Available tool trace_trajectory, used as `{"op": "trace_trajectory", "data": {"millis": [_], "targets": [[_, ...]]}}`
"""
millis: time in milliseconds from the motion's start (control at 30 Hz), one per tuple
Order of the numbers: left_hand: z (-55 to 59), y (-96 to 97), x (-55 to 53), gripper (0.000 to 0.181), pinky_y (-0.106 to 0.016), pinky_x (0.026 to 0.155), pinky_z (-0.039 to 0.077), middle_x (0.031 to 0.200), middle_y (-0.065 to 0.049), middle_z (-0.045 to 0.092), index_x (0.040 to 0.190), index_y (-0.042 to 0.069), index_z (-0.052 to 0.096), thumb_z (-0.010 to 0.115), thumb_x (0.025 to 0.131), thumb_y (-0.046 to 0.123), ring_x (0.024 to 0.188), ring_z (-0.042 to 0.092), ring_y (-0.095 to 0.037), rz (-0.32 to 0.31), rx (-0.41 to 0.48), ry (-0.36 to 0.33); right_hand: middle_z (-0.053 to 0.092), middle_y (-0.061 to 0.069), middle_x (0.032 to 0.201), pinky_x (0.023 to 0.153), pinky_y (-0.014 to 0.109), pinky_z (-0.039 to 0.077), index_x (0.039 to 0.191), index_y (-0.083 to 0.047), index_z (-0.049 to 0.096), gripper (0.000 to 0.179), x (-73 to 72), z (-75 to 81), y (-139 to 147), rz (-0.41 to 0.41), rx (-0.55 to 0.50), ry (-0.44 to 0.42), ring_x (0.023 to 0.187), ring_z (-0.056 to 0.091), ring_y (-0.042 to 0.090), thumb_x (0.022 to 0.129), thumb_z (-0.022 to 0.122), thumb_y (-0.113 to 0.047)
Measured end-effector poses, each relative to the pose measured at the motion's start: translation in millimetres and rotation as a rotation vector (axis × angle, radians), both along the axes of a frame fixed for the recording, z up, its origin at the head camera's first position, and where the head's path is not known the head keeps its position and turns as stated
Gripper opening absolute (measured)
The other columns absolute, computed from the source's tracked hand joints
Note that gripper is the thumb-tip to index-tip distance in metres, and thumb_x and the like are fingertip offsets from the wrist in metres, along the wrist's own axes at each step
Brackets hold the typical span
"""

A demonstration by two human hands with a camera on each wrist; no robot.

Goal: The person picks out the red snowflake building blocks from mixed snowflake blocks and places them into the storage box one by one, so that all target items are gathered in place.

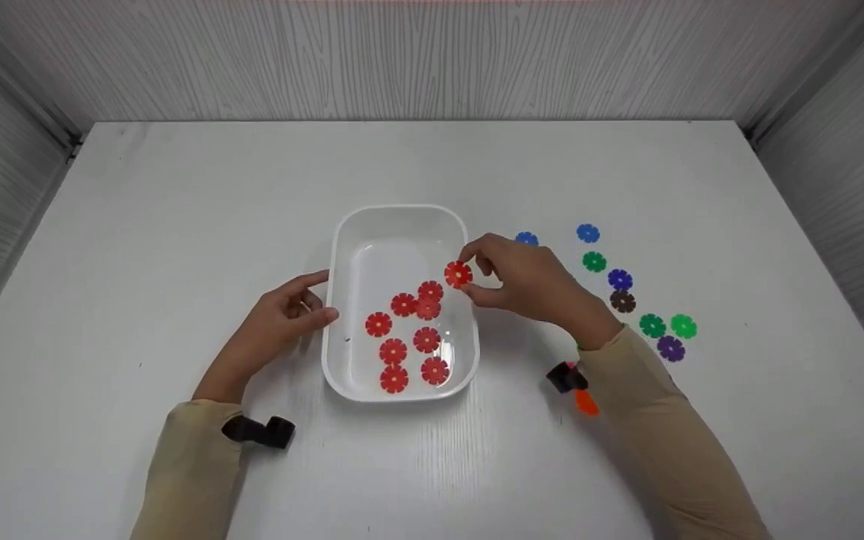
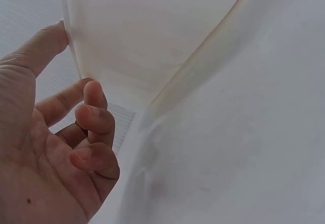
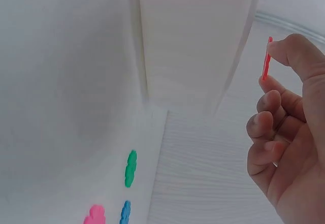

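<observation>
A white tray (image 1: 400,399) stands on the table, with several red notched discs (image 1: 379,324) lying on its floor. At its left side, my left hand (image 1: 282,315) holds the rim, thumb over the edge and index finger against the wall. The left wrist view shows that hand (image 2: 61,127) with its other fingers curled loosely beside the tray wall (image 2: 147,36). Over the tray's right rim, my right hand (image 1: 526,281) pinches a red notched disc (image 1: 458,274) between thumb and index finger. Seen edge-on in the right wrist view, this disc (image 3: 266,61) is thin.
Right of the tray lie loose discs: blue (image 1: 588,233), green (image 1: 594,262), brown (image 1: 623,301), purple (image 1: 671,349) and others. An orange disc (image 1: 586,403) is partly covered by the right sleeve. A pink disc (image 3: 95,215) shows in the right wrist view. Grey wood-grain panels (image 1: 417,60) bound the table.
</observation>
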State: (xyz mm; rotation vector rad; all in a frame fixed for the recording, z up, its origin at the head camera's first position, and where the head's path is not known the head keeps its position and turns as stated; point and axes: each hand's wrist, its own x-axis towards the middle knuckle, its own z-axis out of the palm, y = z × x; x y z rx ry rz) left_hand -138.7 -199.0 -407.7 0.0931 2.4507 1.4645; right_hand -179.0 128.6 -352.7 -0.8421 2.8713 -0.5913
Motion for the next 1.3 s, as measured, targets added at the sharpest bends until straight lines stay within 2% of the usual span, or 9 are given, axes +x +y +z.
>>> {"op": "trace_trajectory", "data": {"millis": [167, 267, 400, 567, 767, 1000, 1300], "targets": [[-0.4, -0.8, -0.2, 0.061, -0.024, 0.062, 0.039, 0.095, -0.003, 0.052, 0.144, 0.016, 0.045, 0.067, 0.090, 0.032, 0.075, 0.046, -0.012, -0.001, 0.013, 0.003, 0.061, 0.007, 0.094, 0.059, 0.023, 0.047, 0.120, -0.011, 0.058, 0.044, 7.0, 0.5, -15.8, 0.051, -0.009, 0.021, 0.071, 0.050, 0.015, 0.083, 0.075, -0.027], [-0.5, -0.3, -0.6, 0.060, -0.024, 0.063, 0.040, 0.095, -0.003, 0.052, 0.144, 0.017, 0.045, 0.067, 0.090, 0.032, 0.075, 0.046, -0.012, -0.002, 0.013, 0.001, 0.061, 0.007, 0.096, 0.060, 0.024, 0.048, 0.121, -0.013, 0.058, 0.045, 10.5, 1.9, -24.0, 0.057, -0.001, -0.004, 0.070, 0.051, 0.015, 0.082, 0.076, -0.027], [0.2, 0.1, -1.0, 0.060, -0.024, 0.062, 0.040, 0.095, -0.003, 0.052, 0.144, 0.017, 0.045, 0.067, 0.090, 0.031, 0.075, 0.045, -0.013, -0.002, 0.008, -0.001, 0.063, 0.006, 0.100, 0.064, 0.025, 0.052, 0.120, -0.013, 0.058, 0.046, 14.5, 0.9, -35.4, 0.086, -0.015, -0.026, 0.078, 0.058, 0.018, 0.081, 0.077, -0.028], [-1.3, -0.7, -1.4, 0.062, -0.024, 0.063, 0.040, 0.095, -0.004, 0.052, 0.145, 0.018, 0.044, 0.068, 0.090, 0.034, 0.076, 0.046, -0.014, -0.002, -0.007, -0.002, 0.065, 0.004, 0.101, 0.069, 0.026, 0.055, 0.120, -0.014, 0.057, 0.050, 21.1, -3.4, -51.7, 0.136, -0.021, -0.006, 0.082, 0.063, 0.017, 0.078, 0.080, -0.028], [-1.8, -1.0, -2.3, 0.062, -0.023, 0.064, 0.041, 0.095, -0.004, 0.053, 0.145, 0.017, 0.044, 0.068, 0.090, 0.034, 0.077, 0.046, -0.014, -0.004, -0.020, 0.004, 0.066, 0.001, 0.109, 0.075, 0.025, 0.055, 0.123, -0.017, 0.056, 0.053, 28.0, -5.3, -69.4, 0.160, 0.003, -0.051, 0.091, 0.064, 0.013, 0.078, 0.079, -0.031], [-3.5, 0.1, -2.7, 0.061, -0.023, 0.065, 0.041, 0.095, -0.004, 0.053, 0.144, 0.017, 0.044, 0.067, 0.090, 0.033, 0.077, 0.047, -0.014, -0.010, -0.019, 0.003, 0.066, 0.001, 0.110, 0.073, 0.028, 0.054, 0.126, -0.017, 0.057, 0.051, 32.7, -12.2, -85.2, 0.222, 0.046, -0.046, 0.089, 0.064, 0.013, 0.081, 0.075, -0.034], [-3.0, -1.0, -2.4, 0.061, -0.022, 0.062, 0.041, 0.094, -0.004, 0.052, 0.144, 0.016, 0.045, 0.067, 0.090, 0.033, 0.075, 0.046, -0.013, -0.018, -0.021, 0.023, 0.064, -0.001, 0.114, 0.075, 0.026, 0.054, 0.127, -0.016, 0.056, 0.050, 32.1, -18.6, -93.9, 0.231, 0.118, -0.061, 0.089, 0.063, 0.011, 0.084, 0.071, -0.035]]}}
